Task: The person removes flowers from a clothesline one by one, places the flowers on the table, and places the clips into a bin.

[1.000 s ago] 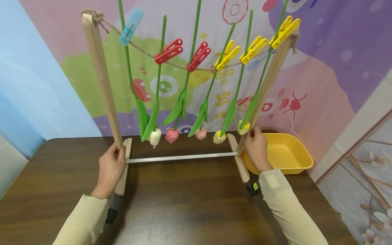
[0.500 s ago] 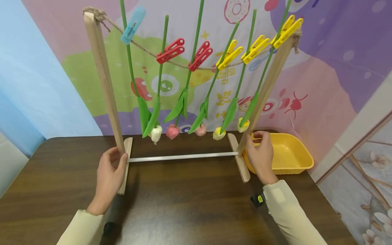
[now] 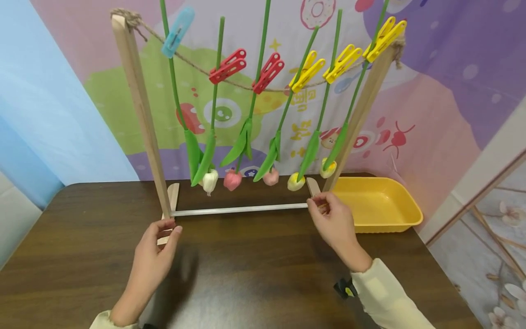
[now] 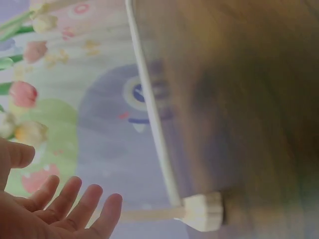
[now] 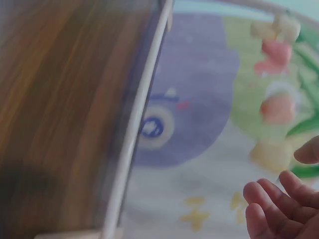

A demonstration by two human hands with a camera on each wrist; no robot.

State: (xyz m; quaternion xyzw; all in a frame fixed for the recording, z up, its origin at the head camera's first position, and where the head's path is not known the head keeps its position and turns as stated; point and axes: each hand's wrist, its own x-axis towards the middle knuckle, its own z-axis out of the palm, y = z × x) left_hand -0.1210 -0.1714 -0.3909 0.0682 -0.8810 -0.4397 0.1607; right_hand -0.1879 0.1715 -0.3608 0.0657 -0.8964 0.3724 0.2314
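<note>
My left hand (image 3: 154, 258) is in front of the foot of the left wooden post (image 3: 141, 114), fingers loosely bent and holding nothing. Near the right end of the white rod (image 3: 242, 210) is my right hand (image 3: 336, 226), which covers part of the right foot. Both wrist views show relaxed, parted fingers apart from the rod. Between the posts sags a twine (image 3: 191, 65), where one blue clothespin (image 3: 178, 34), two red clothespins (image 3: 228, 67) and three yellow clothespins (image 3: 308, 73) clip artificial tulips by their stems. The flowers hang head down: white tulip (image 3: 210, 180), pink tulip (image 3: 233, 180), yellow tulip (image 3: 296, 183) and others.
A yellow plastic basin (image 3: 382, 203) stands behind the right hand, next to the right post (image 3: 365, 105). Brown wood-grain table (image 3: 255, 274) lies under everything. A cartoon-printed cloth (image 3: 123, 91) hangs behind the rack.
Both hands have let go of the wooden posts. The left moved toward me and slightly right; the right moved left and forward of its post. Rack and tulips stay in place.
</note>
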